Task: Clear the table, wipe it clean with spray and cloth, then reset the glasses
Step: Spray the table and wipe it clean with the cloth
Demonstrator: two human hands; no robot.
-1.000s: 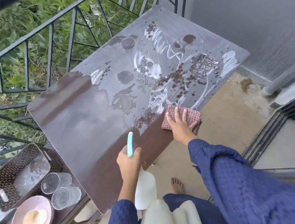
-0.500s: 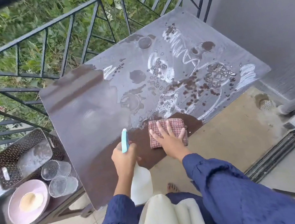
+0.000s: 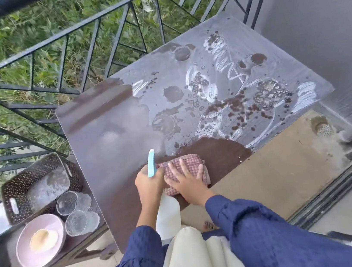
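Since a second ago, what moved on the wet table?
The right hand slid the cloth leftward along the near edge of the table, up beside the left hand, leaving a longer dark wiped strip. Nothing was picked up or let go. The left hand still grips the spray bottle; the glasses, bowl and basket stayed put on the side table.

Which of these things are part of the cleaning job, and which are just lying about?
Part of the job: table, checked cloth, spray bottle, two glasses waiting to go back.
Lying about: pink bowl, brown basket, floor drain.
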